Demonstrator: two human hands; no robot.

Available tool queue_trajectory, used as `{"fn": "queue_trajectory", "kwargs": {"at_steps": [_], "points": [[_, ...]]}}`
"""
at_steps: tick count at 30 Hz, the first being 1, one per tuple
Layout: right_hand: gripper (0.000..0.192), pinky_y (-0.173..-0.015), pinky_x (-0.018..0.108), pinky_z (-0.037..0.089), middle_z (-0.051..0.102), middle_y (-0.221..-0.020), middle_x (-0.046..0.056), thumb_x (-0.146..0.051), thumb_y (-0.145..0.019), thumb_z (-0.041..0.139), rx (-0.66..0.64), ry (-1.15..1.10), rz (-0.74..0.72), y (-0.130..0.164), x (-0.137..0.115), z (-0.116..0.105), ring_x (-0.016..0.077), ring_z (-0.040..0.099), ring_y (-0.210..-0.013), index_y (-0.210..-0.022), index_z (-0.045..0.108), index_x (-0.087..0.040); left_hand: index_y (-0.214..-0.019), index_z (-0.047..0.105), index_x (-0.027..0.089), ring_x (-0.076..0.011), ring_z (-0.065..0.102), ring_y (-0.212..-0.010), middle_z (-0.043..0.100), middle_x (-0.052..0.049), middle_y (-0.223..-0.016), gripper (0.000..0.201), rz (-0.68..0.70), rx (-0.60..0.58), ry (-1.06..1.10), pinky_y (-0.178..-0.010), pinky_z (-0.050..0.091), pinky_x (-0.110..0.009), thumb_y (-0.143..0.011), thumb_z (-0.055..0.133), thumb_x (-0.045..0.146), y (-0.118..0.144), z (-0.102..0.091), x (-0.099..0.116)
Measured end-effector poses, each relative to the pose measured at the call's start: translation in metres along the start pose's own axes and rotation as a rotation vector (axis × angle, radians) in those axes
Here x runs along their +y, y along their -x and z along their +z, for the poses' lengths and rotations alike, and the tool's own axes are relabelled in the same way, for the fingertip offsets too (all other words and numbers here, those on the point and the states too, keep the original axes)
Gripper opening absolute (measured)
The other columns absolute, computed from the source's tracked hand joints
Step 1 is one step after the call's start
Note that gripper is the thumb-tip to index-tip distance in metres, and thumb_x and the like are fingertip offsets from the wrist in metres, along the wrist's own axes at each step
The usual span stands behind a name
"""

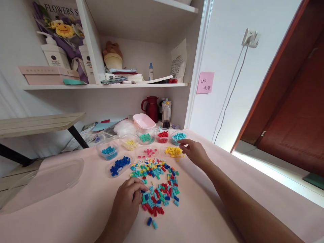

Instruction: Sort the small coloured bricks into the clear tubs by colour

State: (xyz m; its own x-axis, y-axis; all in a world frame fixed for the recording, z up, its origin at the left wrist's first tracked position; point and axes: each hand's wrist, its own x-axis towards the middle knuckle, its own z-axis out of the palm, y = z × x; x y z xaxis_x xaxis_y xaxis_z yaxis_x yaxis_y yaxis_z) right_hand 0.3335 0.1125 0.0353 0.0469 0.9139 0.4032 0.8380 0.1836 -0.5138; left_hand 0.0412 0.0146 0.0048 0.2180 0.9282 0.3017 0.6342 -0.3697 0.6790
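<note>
Both hands are seen over a pale pink table [76,209]. Left hand [126,202] is laid palm down at the left edge of a loose pile of mixed bricks [157,184], its fingers curled with the tips touching bricks at that edge; whether a brick is pinched cannot be told. Right hand [193,152] is extended to the far right of the pile, fingers loosely bent and partly spread, tips just beside the yellow bricks [173,152] in a shallow clear tray; nothing can be made out between its fingers.

From left to right, a large clear lid [50,179] is noted lying flat on the table, then a tray of dark blue bricks [119,165] and a tub of blue bricks [108,151]. Behind the pile, tubs of pale yellow [130,143], green [146,137], red [162,135] and light blue bricks [178,136] are set in a row, with a tray of pink bricks [149,152] in front of them. Two stray bricks [152,222] lie apart, near the pile's near edge. A pink bowl [143,121] and a dark red jug [152,108] are recorded against the wall.
</note>
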Motion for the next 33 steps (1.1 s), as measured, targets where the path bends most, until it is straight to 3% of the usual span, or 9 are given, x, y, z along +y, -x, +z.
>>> {"fn": "queue_trajectory", "kwargs": {"at_steps": [3, 7, 12, 21, 26, 33], "points": [[0.023, -0.061, 0.024, 0.045, 0.07, -0.09, -0.002, -0.029, -0.086, 0.048, 0.01, -0.047, 0.02, 0.003, -0.006, -0.007, 0.0148, 0.065, -0.071, -0.1, 0.066, -0.029, -0.076, 0.071, 0.025, -0.0196, 0.062, -0.093, 0.067, -0.004, -0.094, 0.037, 0.007, 0.001, -0.01, -0.082, 0.049, -0.032, -0.077, 0.036, 0.013, 0.0, 0.0, -0.001], [0.015, -0.056, 0.024, 0.039, 0.069, -0.084, -0.002, -0.026, -0.08, 0.056, -0.174, 0.134, -0.031, 0.009, -0.017, -0.01, 0.0162, 0.062, -0.073, -0.083, 0.07, -0.029, -0.077, 0.071, 0.025, -0.0201, 0.062, -0.094, 0.067, -0.005, -0.095, 0.037, 0.003, -0.004, -0.011, -0.083, 0.049, -0.032, -0.077, 0.036, 0.014, 0.0, 0.0, -0.002], [0.021, -0.055, 0.023, 0.034, 0.068, -0.091, 0.0, -0.018, -0.076, 0.06, -0.289, 0.296, -0.03, 0.009, -0.017, -0.002, 0.0167, 0.06, -0.079, -0.088, 0.072, -0.031, -0.076, 0.07, 0.023, -0.0202, 0.062, -0.095, 0.066, -0.006, -0.096, 0.037, -0.004, -0.02, -0.019, -0.086, 0.049, -0.034, -0.079, 0.034, 0.016, 0.0, 0.001, -0.002], [0.022, -0.054, 0.023, 0.032, 0.066, -0.092, -0.001, -0.018, -0.073, 0.061, -0.339, 0.329, -0.027, 0.008, -0.009, 0.007, 0.0158, 0.059, -0.077, -0.084, 0.073, -0.033, -0.078, 0.068, 0.024, -0.0198, 0.061, -0.096, 0.064, -0.005, -0.097, 0.037, 0.007, -0.03, -0.031, -0.086, 0.048, -0.033, -0.081, 0.033, 0.015, 0.0, 0.001, -0.003], [0.019, -0.053, 0.024, 0.029, 0.067, -0.088, 0.001, -0.014, -0.07, 0.059, -0.342, 0.332, -0.017, 0.006, -0.005, 0.009, 0.0174, 0.058, -0.076, -0.076, 0.071, -0.028, -0.08, 0.069, 0.024, -0.0195, 0.061, -0.096, 0.065, -0.005, -0.098, 0.037, -0.008, -0.032, -0.046, -0.085, 0.048, -0.033, -0.079, 0.033, 0.014, -0.001, 0.001, -0.001], [0.013, -0.053, 0.022, 0.035, 0.069, -0.081, -0.001, -0.014, -0.067, 0.061, -0.361, 0.181, -0.024, 0.006, -0.005, 0.007, 0.0157, 0.06, -0.072, -0.069, 0.069, -0.024, -0.079, 0.069, 0.024, -0.019, 0.061, -0.097, 0.065, -0.004, -0.098, 0.037, -0.002, -0.03, -0.053, -0.085, 0.048, -0.032, -0.079, 0.034, 0.013, 0.0, 0.0, -0.001]]}}
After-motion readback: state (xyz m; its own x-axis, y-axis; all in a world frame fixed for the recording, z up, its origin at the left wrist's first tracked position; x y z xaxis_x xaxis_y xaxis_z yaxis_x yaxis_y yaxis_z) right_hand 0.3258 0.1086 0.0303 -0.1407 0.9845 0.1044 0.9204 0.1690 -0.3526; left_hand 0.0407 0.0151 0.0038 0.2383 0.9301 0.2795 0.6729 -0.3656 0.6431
